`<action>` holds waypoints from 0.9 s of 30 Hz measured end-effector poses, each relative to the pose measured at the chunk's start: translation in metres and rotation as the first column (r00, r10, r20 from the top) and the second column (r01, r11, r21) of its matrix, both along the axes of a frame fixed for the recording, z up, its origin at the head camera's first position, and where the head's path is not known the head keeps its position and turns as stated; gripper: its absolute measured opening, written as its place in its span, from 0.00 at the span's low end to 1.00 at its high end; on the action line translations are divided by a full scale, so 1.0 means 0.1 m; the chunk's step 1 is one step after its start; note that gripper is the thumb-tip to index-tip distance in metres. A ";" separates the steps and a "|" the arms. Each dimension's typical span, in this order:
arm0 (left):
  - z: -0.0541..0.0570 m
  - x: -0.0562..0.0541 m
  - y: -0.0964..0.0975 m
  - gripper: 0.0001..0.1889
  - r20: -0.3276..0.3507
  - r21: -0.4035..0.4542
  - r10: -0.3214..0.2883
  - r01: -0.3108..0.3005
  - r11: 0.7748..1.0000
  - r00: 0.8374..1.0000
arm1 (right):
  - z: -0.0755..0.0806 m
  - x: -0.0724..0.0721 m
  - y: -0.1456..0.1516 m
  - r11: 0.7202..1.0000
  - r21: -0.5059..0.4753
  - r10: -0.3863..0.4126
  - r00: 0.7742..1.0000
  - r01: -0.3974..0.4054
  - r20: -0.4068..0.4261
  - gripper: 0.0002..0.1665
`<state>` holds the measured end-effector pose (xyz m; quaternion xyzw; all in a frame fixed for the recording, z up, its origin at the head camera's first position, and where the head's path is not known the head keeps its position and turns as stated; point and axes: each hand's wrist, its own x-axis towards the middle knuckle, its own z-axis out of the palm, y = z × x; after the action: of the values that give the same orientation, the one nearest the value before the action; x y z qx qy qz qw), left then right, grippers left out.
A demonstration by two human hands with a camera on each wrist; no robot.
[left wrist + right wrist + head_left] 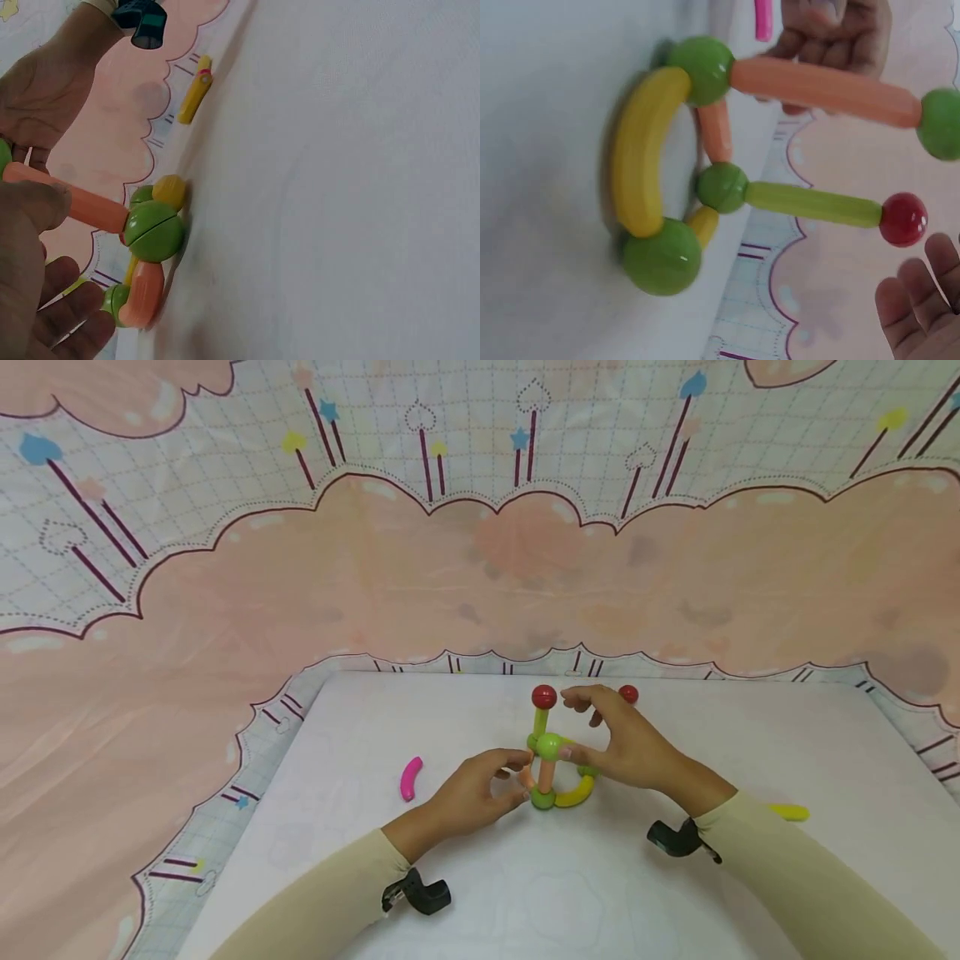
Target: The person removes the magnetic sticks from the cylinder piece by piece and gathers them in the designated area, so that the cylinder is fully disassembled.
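Observation:
A construction of balls and rods stands on the table. Its ring joins green balls (664,256) with yellow curved rods (637,154) and an orange curved rod (144,294). From it rise an orange straight rod (825,90) topped by a green ball (550,746) and a light-green rod (814,204) topped by a red ball (543,697). My left hand (468,792) is beside the orange rods, fingers loosely bent, thumb over the upright in the left wrist view; contact is unclear. My right hand (626,739) has its thumb at the top green ball, fingers spread near the red ball.
A pink curved rod (410,778) lies on the white table (480,893) left of the construction. Another red ball (628,694) sits behind my right hand. A yellow rod (790,812) lies to the right, partly behind the right sleeve. A patterned cloth (450,585) hangs behind.

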<state>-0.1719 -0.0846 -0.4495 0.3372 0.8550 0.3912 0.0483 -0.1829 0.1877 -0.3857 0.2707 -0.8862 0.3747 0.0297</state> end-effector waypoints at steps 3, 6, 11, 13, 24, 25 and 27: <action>-0.02 0.01 0.06 0.27 0.008 0.033 0.005 -0.006 0.999 1.000 | -0.05 0.05 0.00 1.000 -0.027 0.013 0.999 -0.012 0.038 0.43; -0.03 0.01 0.11 0.27 0.030 0.056 0.019 -0.021 0.998 0.999 | -0.09 0.09 -0.02 0.998 -0.048 0.035 0.997 -0.032 0.065 0.41; -0.08 0.00 0.20 0.25 0.062 0.126 0.003 -0.011 0.992 0.998 | -0.14 0.14 -0.07 0.996 -0.079 0.052 0.996 -0.046 0.075 0.38; -0.10 -0.01 0.24 0.23 0.073 0.152 -0.011 -0.001 0.988 0.997 | -0.16 0.16 -0.10 0.995 -0.095 0.050 0.995 -0.042 0.086 0.37; -0.15 -0.01 0.35 0.13 0.115 0.245 -0.023 -0.006 0.970 0.993 | -0.21 0.21 -0.18 0.986 -0.161 0.051 0.996 -0.040 0.068 0.32; -0.15 -0.01 0.36 0.12 0.110 0.244 -0.020 -0.008 0.970 0.994 | -0.22 0.21 -0.18 0.984 -0.170 0.056 0.996 -0.045 0.063 0.32; -0.15 -0.02 0.37 0.11 0.102 0.236 -0.014 -0.010 0.972 0.995 | -0.23 0.20 -0.19 0.981 -0.188 0.063 0.997 -0.052 0.054 0.32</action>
<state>-0.1735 -0.0479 -0.4642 0.3209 0.7985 0.5067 0.0524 -0.1627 0.1690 -0.4086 0.2810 -0.8397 0.4644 0.0176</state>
